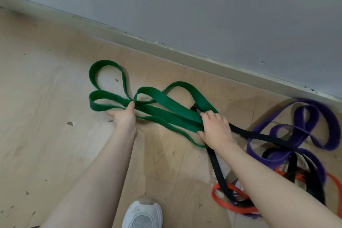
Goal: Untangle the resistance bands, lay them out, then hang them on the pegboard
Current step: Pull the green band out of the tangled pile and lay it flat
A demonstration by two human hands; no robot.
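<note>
On floor by wall | both hands' fingers grip green band (pixel 172 111) | black band (pixel 216 164) crosses under (w/ purple (pixel 312 127), red (pixel 227 203))

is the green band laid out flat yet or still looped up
Still looped up. The green band twists into several loops on the floor, held by left hand and right hand.
</note>
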